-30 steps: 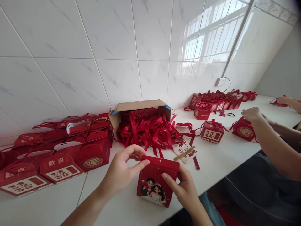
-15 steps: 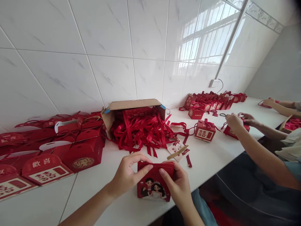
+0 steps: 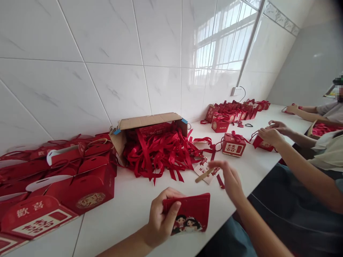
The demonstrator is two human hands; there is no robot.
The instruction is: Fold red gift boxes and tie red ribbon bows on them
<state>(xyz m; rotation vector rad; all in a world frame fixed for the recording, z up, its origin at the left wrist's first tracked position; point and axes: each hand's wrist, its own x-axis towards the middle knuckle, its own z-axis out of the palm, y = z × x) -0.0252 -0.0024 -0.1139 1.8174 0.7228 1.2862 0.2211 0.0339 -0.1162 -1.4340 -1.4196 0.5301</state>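
A thin stack of red envelopes point(image 3: 191, 210), printed with a cartoon bride and groom, is in my left hand point(image 3: 163, 217). The thumb lies across its front, the fingers behind. Off to the right, my right hand point(image 3: 232, 178) is stretched over a flat wooden stick point(image 3: 203, 176). Its extended fingertips cover the stick's upper end; whether they touch it I cannot tell. Under the stick lies a pale card with red printing point(image 3: 199, 167). A dark red strip point(image 3: 220, 181) lies beside that card.
Behind my hands, a tipped cardboard box point(image 3: 150, 119) spills red ribbons point(image 3: 160, 153). Red gift boxes point(image 3: 91, 189) crowd the left. One tied box point(image 3: 233, 145) stands at right, more by the wall point(image 3: 235, 112). A co-worker's hands point(image 3: 273, 135) handle another red box point(image 3: 262, 142).
My right hand has let go of the envelopes and moved right to the wooden stick. My left hand keeps the envelopes, now tilted. The view has turned slightly right.
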